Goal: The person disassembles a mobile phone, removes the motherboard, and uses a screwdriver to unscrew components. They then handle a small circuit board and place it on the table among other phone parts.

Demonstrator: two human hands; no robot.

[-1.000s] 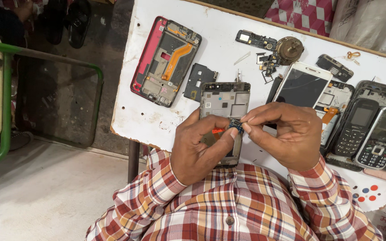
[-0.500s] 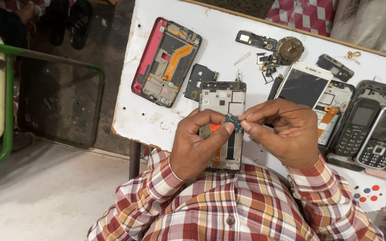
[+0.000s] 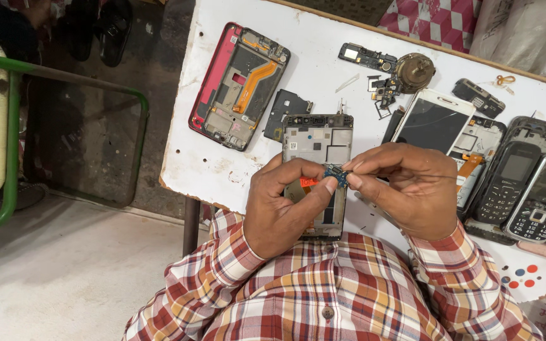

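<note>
Right at the centre, a tiny dark blue component (image 3: 335,174) is pinched between both hands, held just above the opened silver phone frame (image 3: 318,142) that lies flat on the white table (image 3: 222,170). The left hand (image 3: 285,205) has its thumb and forefinger closed on the part from the left, the other fingers curled under and covering the lower half of that frame. The right hand (image 3: 409,189) meets it from the other side, fingertips tight on the same little piece, knuckles up. An orange tab (image 3: 309,182) peeks out from the frame just beside the left thumb.

Out from there: to the left of the silver frame sits a small black cover plate (image 3: 287,110), and beyond it a red-edged phone chassis (image 3: 238,85) with an orange flex strip running across it, lying at a tilt. Up top, a narrow circuit strip (image 3: 366,57) and a round brass-coloured part (image 3: 414,71), with tiny bits scattered between them. To the right, a white phone with a dark screen (image 3: 433,120), then two black keypad phones (image 3: 526,189) side by side near the table's edge. Plaid sleeves (image 3: 323,290) fill the bottom, and a green metal rail (image 3: 14,132) stands off to the left over the floor
</note>
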